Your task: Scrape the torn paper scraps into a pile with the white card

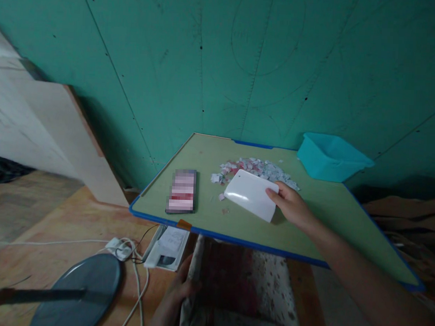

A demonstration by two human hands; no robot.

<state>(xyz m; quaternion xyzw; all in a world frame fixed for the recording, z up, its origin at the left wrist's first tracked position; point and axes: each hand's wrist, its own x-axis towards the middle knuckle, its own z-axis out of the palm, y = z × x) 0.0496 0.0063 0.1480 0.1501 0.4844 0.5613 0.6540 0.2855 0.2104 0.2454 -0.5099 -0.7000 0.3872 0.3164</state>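
My right hand (285, 202) grips a flat, glossy white plastic scraper (254, 193) by its right end, thumb on top. Just behind the scraper, a spread-out heap of small white and pinkish paper-like scraps (270, 169) lies on the pale green tabletop (308, 232). A few scraps sit apart near its left corner. Below the table's front edge, my left hand (177, 292) is closed around the left edge of a stained, speckled, pale thing (274, 279) with a dark reddish middle; I cannot tell whether it is a bag or cloth.
A phone-like device (182, 191) with a blurred screen lies at the table's left. A turquoise bin (332, 157) stands at the back right, against the green wall (171, 61). On the floor are a white tray (168, 247), white cables (138, 274) and a round grey base (88, 282).
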